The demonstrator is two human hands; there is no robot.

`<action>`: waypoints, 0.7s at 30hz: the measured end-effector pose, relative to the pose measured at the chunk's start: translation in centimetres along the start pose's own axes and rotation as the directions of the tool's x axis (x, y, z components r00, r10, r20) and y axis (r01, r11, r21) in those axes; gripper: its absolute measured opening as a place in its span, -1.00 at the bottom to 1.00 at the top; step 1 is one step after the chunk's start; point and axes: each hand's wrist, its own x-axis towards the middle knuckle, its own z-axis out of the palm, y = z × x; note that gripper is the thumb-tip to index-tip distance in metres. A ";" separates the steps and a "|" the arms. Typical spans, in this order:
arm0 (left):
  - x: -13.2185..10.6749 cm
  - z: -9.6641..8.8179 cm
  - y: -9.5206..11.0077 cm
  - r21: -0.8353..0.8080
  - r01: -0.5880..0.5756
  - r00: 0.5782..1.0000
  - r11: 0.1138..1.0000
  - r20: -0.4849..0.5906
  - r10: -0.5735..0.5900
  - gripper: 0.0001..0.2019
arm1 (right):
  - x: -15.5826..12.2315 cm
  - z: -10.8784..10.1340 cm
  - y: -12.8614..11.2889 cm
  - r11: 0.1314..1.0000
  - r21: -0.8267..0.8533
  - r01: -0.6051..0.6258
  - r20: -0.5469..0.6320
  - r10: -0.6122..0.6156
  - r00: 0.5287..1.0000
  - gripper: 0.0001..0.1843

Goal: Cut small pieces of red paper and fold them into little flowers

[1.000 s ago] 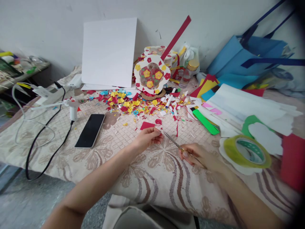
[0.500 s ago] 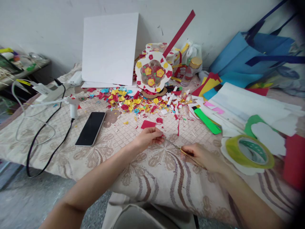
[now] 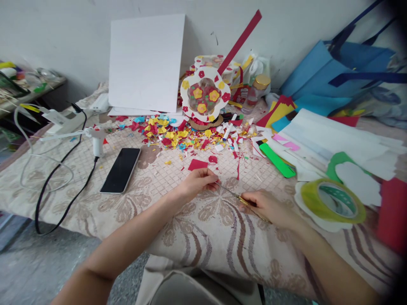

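Gold-handled scissors [image 3: 248, 201] are gripped in my right hand [image 3: 262, 204], with their thin blades pointing up and left at my other fingertips. My left hand [image 3: 203, 181] pinches a tiny piece of red paper, mostly hidden behind the fingers; its outline cannot be made out. Just beyond that hand lie a flat red paper piece [image 3: 197, 164] and a small red cut-out [image 3: 213, 159]. A thin red paper strip [image 3: 238, 170] rests a little to their right.
Paper scraps [image 3: 178, 134] heap around a flower-shaped paper lantern [image 3: 205, 115]. A phone [image 3: 121, 170] and a white glue gun [image 3: 97, 143] with cords lie left. On the right are a green box cutter [image 3: 277, 161], a tape roll [image 3: 307, 199], paper sheets [image 3: 333, 133] and a blue bag [image 3: 311, 70].
The scissors and my right hand have shifted very slightly, the handles turning a little. My left hand keeps its pinch in nearly the same spot.
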 end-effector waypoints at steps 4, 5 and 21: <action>0.0 0.0 -0.1 0.010 -0.008 1.000 1.000 0.000 0.008 -0.75 | 0.0 -0.1 -0.2 1.000 -0.029 0.001 0.001 -0.001 1.000 -0.48; 0.0 0.0 -0.1 0.009 -0.007 1.000 1.000 -0.001 0.007 -0.75 | 0.0 -0.1 -0.2 0.999 -0.036 -0.001 0.003 0.001 1.000 -0.48; 0.4 -0.2 -0.2 0.072 -0.006 1.000 0.997 -0.025 0.008 -0.83 | 0.1 0.5 0.0 0.977 -0.213 -0.008 -0.083 -0.010 0.997 -0.48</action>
